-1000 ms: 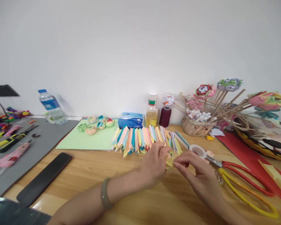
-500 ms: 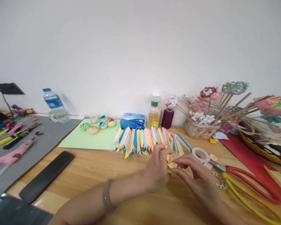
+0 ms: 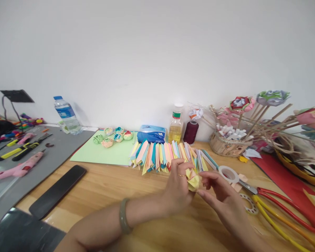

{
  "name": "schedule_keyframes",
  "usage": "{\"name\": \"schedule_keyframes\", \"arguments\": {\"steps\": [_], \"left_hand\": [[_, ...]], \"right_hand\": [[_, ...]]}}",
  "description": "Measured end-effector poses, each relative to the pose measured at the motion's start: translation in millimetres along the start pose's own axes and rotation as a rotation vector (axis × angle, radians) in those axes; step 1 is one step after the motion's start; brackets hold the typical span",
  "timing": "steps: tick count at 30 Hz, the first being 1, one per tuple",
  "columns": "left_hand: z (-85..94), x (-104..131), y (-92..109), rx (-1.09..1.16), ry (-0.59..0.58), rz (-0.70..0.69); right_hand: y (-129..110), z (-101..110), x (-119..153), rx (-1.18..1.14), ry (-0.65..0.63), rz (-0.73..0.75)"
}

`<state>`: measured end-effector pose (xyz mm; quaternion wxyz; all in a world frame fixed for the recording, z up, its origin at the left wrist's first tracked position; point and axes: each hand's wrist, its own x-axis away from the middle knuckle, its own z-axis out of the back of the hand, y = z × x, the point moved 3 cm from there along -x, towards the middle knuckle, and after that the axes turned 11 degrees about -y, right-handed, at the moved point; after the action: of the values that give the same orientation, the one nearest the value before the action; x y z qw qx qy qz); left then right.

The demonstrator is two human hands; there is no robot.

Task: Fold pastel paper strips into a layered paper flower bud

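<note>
My left hand (image 3: 179, 187) is closed round a small yellow and pink folded paper flower (image 3: 193, 180), with its petals facing up and to the right. My right hand (image 3: 220, 192) is just right of the flower, thumb and index finger apart near its edge; whether a fingertip touches the paper is too small to tell. Behind my left hand lies a row of folded paper strips (image 3: 157, 156) in several colours. On a green sheet (image 3: 102, 156) farther left sit several small finished paper flowers (image 3: 118, 137).
Scissors (image 3: 278, 199) with red and yellow handles and a tape roll (image 3: 228, 174) lie right of my hands. A black phone (image 3: 58, 191) is at left. Behind stand an oil bottle (image 3: 175, 126), dark thread (image 3: 191, 132), a tissue pack (image 3: 151, 134) and a basket (image 3: 227, 145).
My right fingers have spread and come away from their pinch on the paper, so more of the yellow flower shows. The whole view has shifted slightly.
</note>
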<state>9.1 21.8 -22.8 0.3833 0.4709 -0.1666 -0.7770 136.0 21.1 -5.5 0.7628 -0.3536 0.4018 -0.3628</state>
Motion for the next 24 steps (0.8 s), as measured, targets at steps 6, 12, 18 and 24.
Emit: {"name": "schedule_keyframes", "arguments": {"steps": [6, 12, 18, 24], "left_hand": [[2.9, -1.3, -2.3, -0.235, 0.02, -0.062], [4.1, -0.6, -3.3, -0.452, 0.04, -0.185], [3.0, -1.5, -1.9, -0.566, 0.022, -0.307], [1.5, -1.4, -3.1, -0.554, 0.018, -0.302]], "right_hand": [[-7.6, 13.6, -2.6, 0.301, 0.056, 0.09], [-9.9, 10.1, -9.7, 0.306, -0.101, 0.025], [-0.4, 10.4, -10.6, 0.092, -0.21, -0.16], [9.7, 8.0, -10.0, -0.117, -0.29, -0.313]]}}
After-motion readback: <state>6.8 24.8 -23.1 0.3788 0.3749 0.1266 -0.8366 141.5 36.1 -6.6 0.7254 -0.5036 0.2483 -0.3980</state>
